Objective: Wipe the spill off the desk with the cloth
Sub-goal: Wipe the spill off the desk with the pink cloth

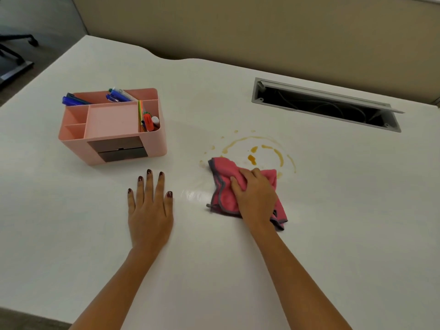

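An orange-brown spill [252, 158] lies on the white desk [333, 186] as a ring of streaks and drops right of centre. A crumpled pink cloth [223, 177] with a grey hem sits at the spill's near left edge. My right hand [256, 195] presses down on the cloth, fingers curled into its folds. Left of the cloth, my left hand [151, 208] rests flat on the desk with fingers spread, holding nothing. A wet sheen shows on the desk between the two hands.
A pink desk organiser [114, 141] with pens and markers stands at the left. An open cable tray [326, 106] is cut into the desk at the back right. A beige partition runs behind the desk. A chair base shows at far left.
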Demonstrator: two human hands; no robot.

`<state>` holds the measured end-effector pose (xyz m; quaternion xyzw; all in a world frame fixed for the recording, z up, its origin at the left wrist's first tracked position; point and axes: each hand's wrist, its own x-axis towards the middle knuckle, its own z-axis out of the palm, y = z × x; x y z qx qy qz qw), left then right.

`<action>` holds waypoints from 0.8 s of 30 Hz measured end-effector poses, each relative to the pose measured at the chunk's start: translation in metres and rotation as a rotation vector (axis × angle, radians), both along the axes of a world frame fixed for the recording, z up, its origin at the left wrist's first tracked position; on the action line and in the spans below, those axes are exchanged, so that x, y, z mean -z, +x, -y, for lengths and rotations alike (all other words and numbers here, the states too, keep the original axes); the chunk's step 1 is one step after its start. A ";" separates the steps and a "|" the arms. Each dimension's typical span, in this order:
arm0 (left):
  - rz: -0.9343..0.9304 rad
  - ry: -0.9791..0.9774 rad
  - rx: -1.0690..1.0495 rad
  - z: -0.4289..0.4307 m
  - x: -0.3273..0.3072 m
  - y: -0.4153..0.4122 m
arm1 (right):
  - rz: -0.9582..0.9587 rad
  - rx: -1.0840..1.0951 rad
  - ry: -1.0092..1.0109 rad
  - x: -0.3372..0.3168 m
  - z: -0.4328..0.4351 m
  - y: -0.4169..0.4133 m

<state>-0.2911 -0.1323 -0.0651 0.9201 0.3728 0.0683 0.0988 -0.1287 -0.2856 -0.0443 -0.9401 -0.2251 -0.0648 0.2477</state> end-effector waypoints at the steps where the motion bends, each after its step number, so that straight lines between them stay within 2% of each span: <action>1: -0.005 0.005 0.001 0.000 0.000 0.000 | -0.004 0.012 -0.001 -0.001 -0.009 0.003; 8: -0.021 0.010 -0.001 0.001 -0.003 0.001 | -0.006 -0.306 0.006 0.000 -0.023 -0.016; 11: -0.041 0.011 0.007 0.000 -0.002 0.001 | 0.045 -0.253 0.015 0.007 0.001 -0.013; 14: -0.046 0.001 0.004 0.000 -0.002 0.001 | 0.011 -0.102 0.012 0.006 0.006 0.005; 17: -0.047 0.001 0.003 0.000 -0.002 0.001 | -0.030 -0.039 0.013 0.001 -0.015 0.025; 20: -0.044 0.004 0.002 0.000 -0.003 0.001 | -0.050 -0.072 0.003 -0.004 -0.045 0.028; 24: -0.051 0.022 0.001 0.000 -0.002 0.000 | -0.017 -0.226 -0.011 0.000 -0.070 -0.001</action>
